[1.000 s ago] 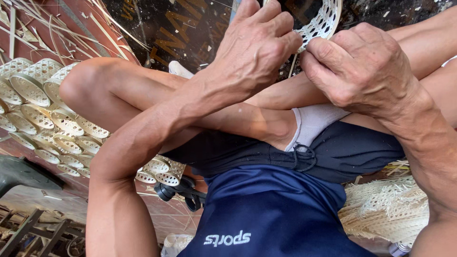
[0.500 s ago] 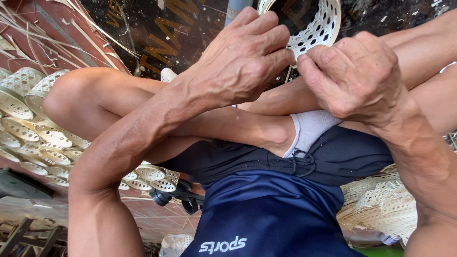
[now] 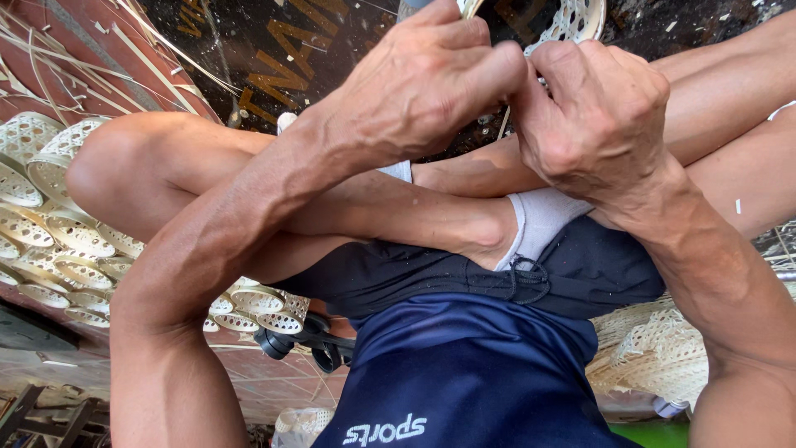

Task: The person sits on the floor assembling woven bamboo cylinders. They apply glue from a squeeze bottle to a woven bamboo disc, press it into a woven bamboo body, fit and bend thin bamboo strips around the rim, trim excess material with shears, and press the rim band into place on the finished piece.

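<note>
Above the crossed legs, both hands, left [image 3: 423,87] and right [image 3: 593,116], close their grip on the rim of a white woven basket [image 3: 580,18]. It looks light, thin and easily bent, so the rim seems the best hold.

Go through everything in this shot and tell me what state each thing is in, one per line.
Left hand: closed, fingers pinching the woven basket's rim.
Right hand: closed, gripping the same rim.
Woven basket: held up between both hands, mostly hidden behind them.
Finished baskets: stacked in overlapping rows on the floor.
Bamboo strips: loose, scattered on the floor.
Legs: crossed, the person seated.
</note>
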A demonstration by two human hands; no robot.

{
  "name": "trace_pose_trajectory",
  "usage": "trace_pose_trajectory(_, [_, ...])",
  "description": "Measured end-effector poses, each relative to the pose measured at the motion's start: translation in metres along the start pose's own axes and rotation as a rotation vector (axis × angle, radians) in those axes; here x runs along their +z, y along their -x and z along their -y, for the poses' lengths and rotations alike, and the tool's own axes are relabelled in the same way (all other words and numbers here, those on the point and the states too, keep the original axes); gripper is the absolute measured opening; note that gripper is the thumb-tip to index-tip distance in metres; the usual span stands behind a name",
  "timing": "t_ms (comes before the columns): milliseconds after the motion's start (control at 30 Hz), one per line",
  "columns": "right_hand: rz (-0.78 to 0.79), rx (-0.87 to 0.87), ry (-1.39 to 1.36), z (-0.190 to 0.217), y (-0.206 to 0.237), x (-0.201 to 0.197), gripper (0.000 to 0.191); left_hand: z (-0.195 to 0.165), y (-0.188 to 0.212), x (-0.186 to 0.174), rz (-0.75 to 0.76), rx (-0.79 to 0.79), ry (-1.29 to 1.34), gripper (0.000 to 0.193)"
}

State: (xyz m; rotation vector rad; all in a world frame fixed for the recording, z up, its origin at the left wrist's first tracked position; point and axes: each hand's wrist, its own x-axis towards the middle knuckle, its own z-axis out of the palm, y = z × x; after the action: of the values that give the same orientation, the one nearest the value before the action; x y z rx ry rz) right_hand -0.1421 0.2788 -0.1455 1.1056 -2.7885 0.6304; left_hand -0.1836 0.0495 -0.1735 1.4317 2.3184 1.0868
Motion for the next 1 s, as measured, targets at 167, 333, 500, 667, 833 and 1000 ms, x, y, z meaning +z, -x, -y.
trace_pose_trajectory(167, [0.07, -0.027, -0.029, -0.01, 0.003, -0.012, 0.018, 0.004, 0.003, -0.001, 0.003, 0.08, -0.075, 0.012])
trace_pose_trajectory(333, [0.192, -0.085, -0.111, -0.028, -0.001, -0.018, 0.024, 0.007, 0.004, -0.002, -0.028, 0.127, -0.128, 0.013])
trace_pose_trajectory(500, [0.171, -0.191, -0.146, -0.038, -0.011, -0.015, 0.024, 0.009, 0.004, -0.008, -0.025, 0.155, -0.134, 0.016])
trace_pose_trajectory(667, [0.161, -0.16, -0.188, -0.04, -0.011, -0.008, 0.024, 0.007, 0.002, -0.012, -0.006, 0.143, -0.116, 0.02])
trace_pose_trajectory(833, [0.072, -0.196, -0.248, -0.049, -0.008, 0.003, 0.019, 0.007, -0.002, -0.017, 0.027, 0.12, -0.09, 0.018])
trace_pose_trajectory(1000, [0.086, -0.242, -0.194, -0.058, -0.002, 0.007, 0.012, 0.011, -0.007, -0.02, 0.041, 0.109, -0.027, 0.02])
